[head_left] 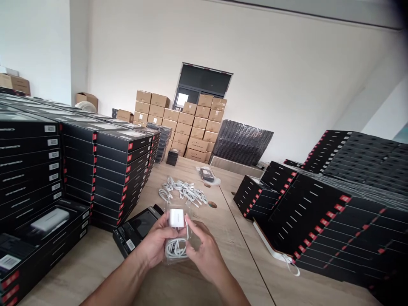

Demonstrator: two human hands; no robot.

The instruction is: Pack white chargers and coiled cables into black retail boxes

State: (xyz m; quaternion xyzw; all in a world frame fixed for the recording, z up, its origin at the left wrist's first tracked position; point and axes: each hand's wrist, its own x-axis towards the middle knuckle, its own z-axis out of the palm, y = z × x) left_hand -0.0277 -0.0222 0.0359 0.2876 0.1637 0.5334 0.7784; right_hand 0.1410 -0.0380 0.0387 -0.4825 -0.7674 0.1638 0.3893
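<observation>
Near the front of the table, my left hand [155,244] is closed around the left side of a clear plastic tray [168,258]. In the tray's upper part sits a white charger block [176,218]. Below it lies a coiled white cable [177,249]. From the other side my right hand [204,248] is closed on the cable, its thumb by the coil and its index finger beside the charger. Just behind my left hand rests an open black box [137,227], partly hidden by that hand.
Loose white cables [185,191] lie farther back on the wooden table [223,221]. Tall stacks of black boxes [111,170] stand on the left, with more black boxes [315,212] on the right. A bagged item [206,174] lies behind the cables, and brown cartons [185,127] are piled against the wall.
</observation>
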